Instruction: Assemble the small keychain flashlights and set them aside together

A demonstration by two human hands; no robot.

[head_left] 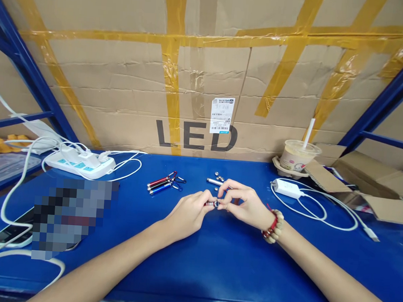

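Above the blue table, my left hand (191, 213) is closed around a small flashlight (210, 203), mostly hidden by the fingers, with a shiny round end showing. My right hand (244, 203), a beaded bracelet (274, 226) at its wrist, pinches right beside that end; what its fingertips hold is too small to make out. Just behind the right fingers lies a silver flashlight (213, 181), partly covered by them. Several small round metal pieces (217, 174) lie near it. To the left rest a red flashlight (158, 181), a black one (160, 185) and a blue flashlight (160, 188), with carabiner clips.
A white power strip (81, 162) with tangled cables and a phone (12, 230) are at the left, beside a pixelated patch. On the right are a drink cup (298, 157) with straw, a charger (288, 188) with cable, and an open carton (384, 176). A large cardboard box (130, 87) stands behind.
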